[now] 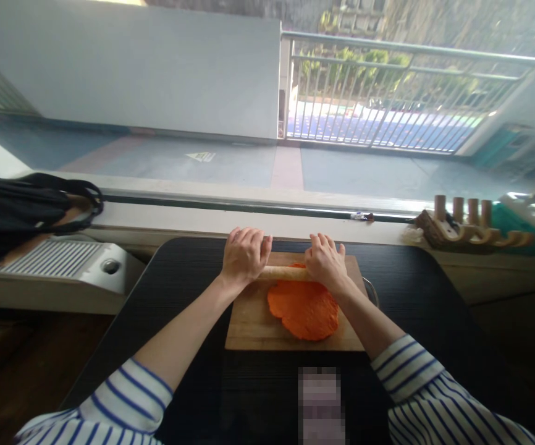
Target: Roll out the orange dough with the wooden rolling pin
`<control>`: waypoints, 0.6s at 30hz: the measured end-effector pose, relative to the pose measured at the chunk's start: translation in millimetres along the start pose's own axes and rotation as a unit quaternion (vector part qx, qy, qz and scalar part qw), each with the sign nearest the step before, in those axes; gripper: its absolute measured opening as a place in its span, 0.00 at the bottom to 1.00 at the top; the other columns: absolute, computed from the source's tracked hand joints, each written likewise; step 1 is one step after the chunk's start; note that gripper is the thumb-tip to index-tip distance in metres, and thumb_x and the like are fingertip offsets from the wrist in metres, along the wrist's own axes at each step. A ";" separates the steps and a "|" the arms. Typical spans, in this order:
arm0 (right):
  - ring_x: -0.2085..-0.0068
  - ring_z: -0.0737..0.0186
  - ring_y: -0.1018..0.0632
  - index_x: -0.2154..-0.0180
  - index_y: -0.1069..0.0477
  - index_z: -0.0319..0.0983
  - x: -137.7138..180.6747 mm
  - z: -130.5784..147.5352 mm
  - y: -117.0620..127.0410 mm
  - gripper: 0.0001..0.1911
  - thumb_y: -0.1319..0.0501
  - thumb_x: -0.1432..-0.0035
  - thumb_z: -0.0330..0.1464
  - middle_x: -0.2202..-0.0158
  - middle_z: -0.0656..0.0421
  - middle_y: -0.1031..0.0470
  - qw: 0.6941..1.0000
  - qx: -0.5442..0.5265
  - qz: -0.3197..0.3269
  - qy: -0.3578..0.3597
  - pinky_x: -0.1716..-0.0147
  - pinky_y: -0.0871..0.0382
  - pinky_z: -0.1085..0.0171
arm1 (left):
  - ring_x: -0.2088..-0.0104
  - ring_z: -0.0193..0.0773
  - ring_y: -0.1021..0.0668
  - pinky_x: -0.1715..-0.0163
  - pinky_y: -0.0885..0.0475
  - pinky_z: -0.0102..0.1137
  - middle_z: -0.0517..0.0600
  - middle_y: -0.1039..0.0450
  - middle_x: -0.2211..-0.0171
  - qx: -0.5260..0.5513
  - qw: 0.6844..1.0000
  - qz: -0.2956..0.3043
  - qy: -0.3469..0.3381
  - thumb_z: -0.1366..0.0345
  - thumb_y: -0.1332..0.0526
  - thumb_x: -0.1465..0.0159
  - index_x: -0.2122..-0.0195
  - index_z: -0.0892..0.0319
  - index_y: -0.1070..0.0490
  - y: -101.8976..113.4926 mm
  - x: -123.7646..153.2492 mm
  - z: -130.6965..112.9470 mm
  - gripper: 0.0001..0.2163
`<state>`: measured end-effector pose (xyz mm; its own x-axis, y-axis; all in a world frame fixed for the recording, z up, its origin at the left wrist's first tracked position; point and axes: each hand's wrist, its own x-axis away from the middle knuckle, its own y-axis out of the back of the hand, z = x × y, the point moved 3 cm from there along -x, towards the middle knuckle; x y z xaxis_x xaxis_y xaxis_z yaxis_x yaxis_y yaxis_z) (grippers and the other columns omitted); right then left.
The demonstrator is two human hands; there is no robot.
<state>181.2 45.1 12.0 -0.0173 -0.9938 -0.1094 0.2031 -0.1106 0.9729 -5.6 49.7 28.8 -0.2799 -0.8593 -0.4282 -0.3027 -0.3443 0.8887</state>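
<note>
Pin [286, 273]: in the head view, on the board, across the dough's 12 o'clock part; its long axis runs nearly straight from 9 to 3 o'clock, both ends hidden under the hands.
Left hand [246, 254]: palm down on the pin's 9 o'clock end, fingers bent towards 12; I cannot tell whether they close round the wood.
Right hand [327, 261]: palm down on the 3 o'clock end, fingers towards 11; how far they wrap is likewise hidden.
Dough [305, 309]: flat orange sheet, notched at 8 o'clock, mostly on the 6 o'clock side of the pin, a sliver beyond at 12.
Board [248, 327]: wooden, under the dough, metal handle [375, 293] at 3.
Table [188, 296]: black, bearing the board.
Rack [469, 230]: wooden, pegged, at 2 o'clock.
Bag [12, 204]: black, at 10.
Railing [369, 96]: outside, at 1.
</note>
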 end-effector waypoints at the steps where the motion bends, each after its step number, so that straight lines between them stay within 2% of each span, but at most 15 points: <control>1: 0.40 0.52 0.39 0.44 0.40 0.38 0.1 0.1 0.0 0.22 0.56 0.39 0.32 0.41 0.48 0.37 1.000 -0.001 -0.003 0.001 0.44 0.49 0.42 | 0.49 0.45 0.28 0.42 0.44 0.40 0.57 0.26 0.52 -0.006 1.000 0.007 -0.010 0.56 0.59 0.31 0.54 0.61 0.29 0.3 7.4 -2.3 0.22; 3: 0.41 0.51 0.38 0.44 0.39 0.38 0.2 1.6 0.7 0.22 0.56 0.39 0.32 0.42 0.47 0.36 1.000 -0.004 -0.008 0.008 0.44 0.49 0.43 | 0.46 0.45 0.30 0.42 0.43 0.39 0.58 0.28 0.48 -0.017 0.999 0.037 -0.024 0.54 0.58 0.31 0.51 0.63 0.30 -3.5 22.0 -6.0 0.23; 6: 0.42 0.54 0.36 0.46 0.38 0.38 3.7 4.0 4.0 0.20 0.56 0.38 0.32 0.43 0.48 0.34 0.999 -0.018 -0.023 0.027 0.43 0.49 0.47 | 0.42 0.46 0.33 0.40 0.45 0.42 0.57 0.31 0.45 -0.041 0.997 0.066 0.001 0.53 0.59 0.31 0.46 0.62 0.32 -12.2 35.3 -7.1 0.25; 11: 0.42 0.58 0.35 0.46 0.37 0.38 20.6 -1.0 6.8 0.19 0.56 0.35 0.33 0.44 0.51 0.32 0.992 -0.029 -0.088 0.086 0.40 0.57 0.49 | 0.41 0.45 0.34 0.39 0.47 0.43 0.54 0.32 0.44 -0.061 0.993 0.093 0.031 0.55 0.60 0.31 0.44 0.57 0.33 -18.9 33.2 -6.2 0.24; 14: 0.42 0.56 0.36 0.45 0.38 0.37 24.3 -8.7 2.0 0.20 0.56 0.35 0.34 0.43 0.50 0.33 0.994 -0.014 -0.072 0.077 0.40 0.56 0.48 | 0.40 0.46 0.35 0.39 0.48 0.45 0.54 0.33 0.43 -0.067 0.992 0.100 0.035 0.55 0.60 0.32 0.44 0.57 0.33 -20.1 28.1 -5.3 0.23; 18: 0.41 0.54 0.38 0.43 0.40 0.39 13.4 -12.6 -2.1 0.22 0.56 0.36 0.33 0.40 0.51 0.36 0.999 -0.002 -0.031 0.045 0.42 0.52 0.46 | 0.40 0.47 0.36 0.40 0.48 0.48 0.55 0.34 0.42 -0.083 0.988 0.118 0.048 0.55 0.60 0.32 0.43 0.57 0.35 -24.9 18.2 -2.3 0.24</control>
<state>192.9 32.1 5.9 0.0572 -0.9807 -0.1869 0.2076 -0.1715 0.9631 -1.1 41.8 -0.8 -0.2348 -0.9521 -0.1960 -0.0843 -0.1809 0.9799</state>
